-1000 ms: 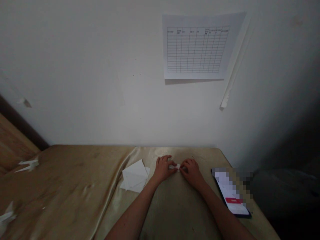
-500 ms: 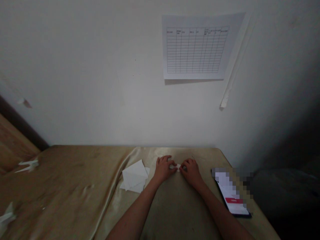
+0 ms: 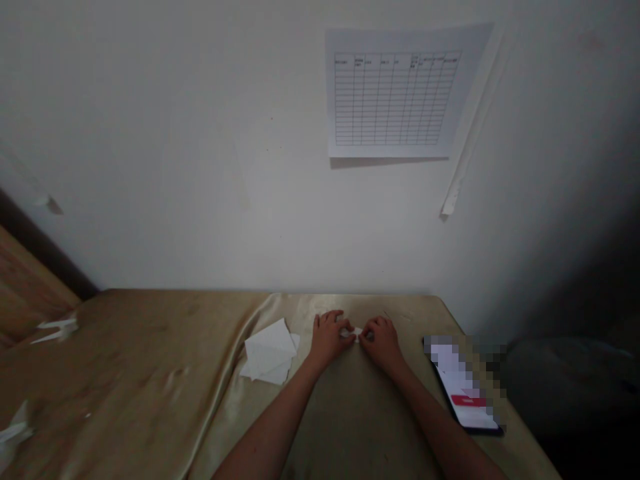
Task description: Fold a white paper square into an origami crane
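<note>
Mostly hidden, small white paper (image 3: 357, 331)

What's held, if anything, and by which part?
A small white paper piece, seemingly pinched by its right end in the right hand; left hand touches its left.

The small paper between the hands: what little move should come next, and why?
I'd perhaps hold the paper steady with the left hand and smooth it with the right hand, since the two hands are at its opposite sides. Any crease is too small to make out.
</note>
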`<state>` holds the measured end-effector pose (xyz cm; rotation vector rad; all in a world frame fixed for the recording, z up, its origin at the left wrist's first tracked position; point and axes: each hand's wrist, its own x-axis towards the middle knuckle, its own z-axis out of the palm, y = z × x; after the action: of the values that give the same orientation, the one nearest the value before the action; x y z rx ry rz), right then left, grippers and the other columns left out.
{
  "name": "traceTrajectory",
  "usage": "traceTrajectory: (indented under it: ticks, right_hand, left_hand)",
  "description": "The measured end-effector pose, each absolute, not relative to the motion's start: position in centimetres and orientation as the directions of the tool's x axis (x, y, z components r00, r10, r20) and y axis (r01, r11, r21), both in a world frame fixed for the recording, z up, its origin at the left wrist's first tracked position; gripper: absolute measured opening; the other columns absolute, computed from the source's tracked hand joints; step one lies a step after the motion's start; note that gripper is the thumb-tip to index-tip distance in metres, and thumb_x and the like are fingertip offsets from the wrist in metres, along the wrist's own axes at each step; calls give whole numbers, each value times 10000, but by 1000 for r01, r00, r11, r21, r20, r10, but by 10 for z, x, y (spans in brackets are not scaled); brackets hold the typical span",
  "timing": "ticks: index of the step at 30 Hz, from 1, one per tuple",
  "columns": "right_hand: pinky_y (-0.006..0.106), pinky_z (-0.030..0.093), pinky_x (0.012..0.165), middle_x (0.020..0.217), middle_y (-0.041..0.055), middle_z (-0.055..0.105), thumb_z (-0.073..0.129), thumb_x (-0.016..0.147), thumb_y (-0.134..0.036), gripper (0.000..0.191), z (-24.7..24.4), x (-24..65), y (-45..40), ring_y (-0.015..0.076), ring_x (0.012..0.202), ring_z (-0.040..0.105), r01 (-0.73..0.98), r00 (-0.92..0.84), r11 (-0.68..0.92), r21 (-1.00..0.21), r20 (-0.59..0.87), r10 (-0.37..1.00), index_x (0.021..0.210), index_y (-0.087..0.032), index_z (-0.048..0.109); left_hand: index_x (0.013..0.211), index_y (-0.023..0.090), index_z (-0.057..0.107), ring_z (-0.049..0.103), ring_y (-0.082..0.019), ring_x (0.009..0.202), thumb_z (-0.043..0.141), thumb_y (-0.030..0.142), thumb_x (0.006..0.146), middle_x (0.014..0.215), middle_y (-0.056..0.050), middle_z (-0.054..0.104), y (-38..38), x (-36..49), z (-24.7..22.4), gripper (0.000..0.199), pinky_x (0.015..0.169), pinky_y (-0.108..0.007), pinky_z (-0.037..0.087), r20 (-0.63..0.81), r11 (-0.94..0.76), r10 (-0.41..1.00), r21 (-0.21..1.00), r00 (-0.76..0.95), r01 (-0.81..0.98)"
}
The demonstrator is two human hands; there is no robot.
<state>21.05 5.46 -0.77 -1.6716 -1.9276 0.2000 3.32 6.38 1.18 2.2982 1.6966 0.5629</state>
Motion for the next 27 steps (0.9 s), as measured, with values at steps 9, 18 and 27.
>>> traceTrajectory:
  ticks: [9,18,27]
  right_hand:
    - [363,385,960,1003,99,663,666,809,-259,77,-8,212,54,255,1043,545,845,-64,218,-487,313,948,782,-205,713]
    - [357,402,941,973,97,663,686,782,-267,71,-4,210,53,256,1014,552,850,-45,205,-486,321,946,756,-207,713]
    - [357,400,937,983,83,647,702,786,-298,76,-6,212,52,252,1019,549,851,-59,229,-472,347,936,826,-235,718]
  left_hand:
    - [995,337,720,436,-288,1335,739,425,770,1411,-21,537,65,35,11,242,1153,-579,197,174,-299,953,404,248,865]
    - [1007,344,716,422,-281,1349,739,419,764,1429,-16,519,64,36,14,255,1176,-580,143,151,-277,960,411,235,869]
    - [999,340,712,404,-295,1362,737,424,754,1426,-13,522,65,38,15,260,1172,-590,151,138,-264,964,409,226,874]
